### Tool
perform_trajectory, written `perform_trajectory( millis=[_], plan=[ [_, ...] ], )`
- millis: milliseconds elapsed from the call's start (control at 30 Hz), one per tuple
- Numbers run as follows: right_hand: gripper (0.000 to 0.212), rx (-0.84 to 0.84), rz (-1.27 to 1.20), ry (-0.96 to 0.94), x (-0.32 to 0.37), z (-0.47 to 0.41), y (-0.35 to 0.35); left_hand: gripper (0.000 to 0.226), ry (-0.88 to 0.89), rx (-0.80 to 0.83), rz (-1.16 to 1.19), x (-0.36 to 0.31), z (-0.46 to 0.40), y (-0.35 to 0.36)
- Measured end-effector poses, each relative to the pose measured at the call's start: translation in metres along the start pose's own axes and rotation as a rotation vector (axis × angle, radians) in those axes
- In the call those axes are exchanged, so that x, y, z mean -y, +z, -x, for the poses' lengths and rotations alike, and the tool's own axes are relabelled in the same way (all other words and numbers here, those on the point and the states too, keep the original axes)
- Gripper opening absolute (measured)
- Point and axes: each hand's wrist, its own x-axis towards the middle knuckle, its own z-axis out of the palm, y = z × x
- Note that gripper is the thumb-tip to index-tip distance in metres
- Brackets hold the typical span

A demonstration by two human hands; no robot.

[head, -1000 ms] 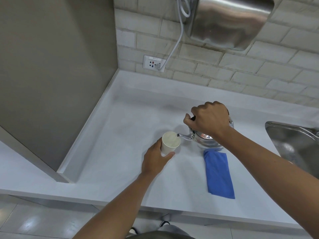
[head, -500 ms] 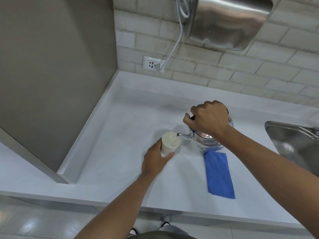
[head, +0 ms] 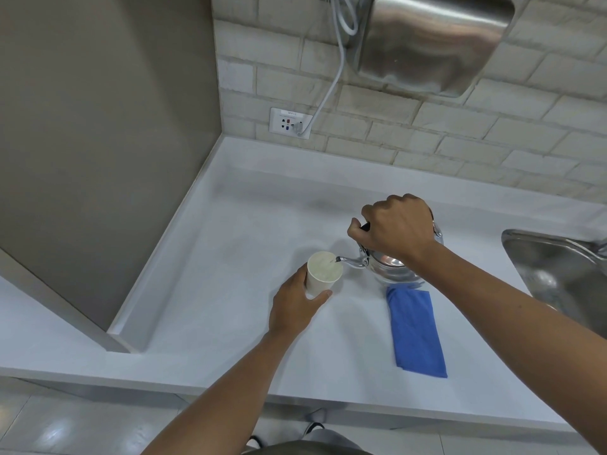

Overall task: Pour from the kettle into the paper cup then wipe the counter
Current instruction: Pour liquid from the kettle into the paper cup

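On counter: left hand (head: 292,308) grips cup (head: 320,277), right hand (head: 394,224) kettle (head: 391,270).

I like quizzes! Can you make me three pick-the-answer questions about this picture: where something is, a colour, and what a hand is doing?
1. Where is the cloth?
A. In the sink
B. On the counter, in front of the kettle
C. Over the cup

2. What colour is the cloth?
A. Blue
B. Red
C. Yellow

3. What is the left hand doing?
A. Lying flat
B. Holding the cup
C. Wiping

Answers:
1 B: it lies flat on the counter, just nearer than the kettle.
2 A: it is plainly blue.
3 B: its fingers wrap the cup while the right hand tips the kettle's spout over it.
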Motion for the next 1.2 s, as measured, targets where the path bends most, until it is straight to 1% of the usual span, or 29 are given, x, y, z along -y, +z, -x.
perform_trajectory(
  millis=[433, 900, 1200],
  plan=[
    [0.042, 0.027, 0.009, -0.007, -0.0012, 0.0009, -0.0011, 0.068, 0.000, 0.012, -0.002, 0.0011, -0.0007, 0.0003],
    [0.041, 0.007, -0.015, -0.014, 0.0008, -0.0025, -0.0027, 0.067, -0.001, 0.008, -0.021, 0.0009, -0.0012, -0.0002],
    [0.042, 0.026, 0.003, -0.018, 0.0032, 0.0003, 0.0004, 0.067, 0.006, 0.009, -0.025, 0.0024, -0.0020, 0.0002]
  ],
)
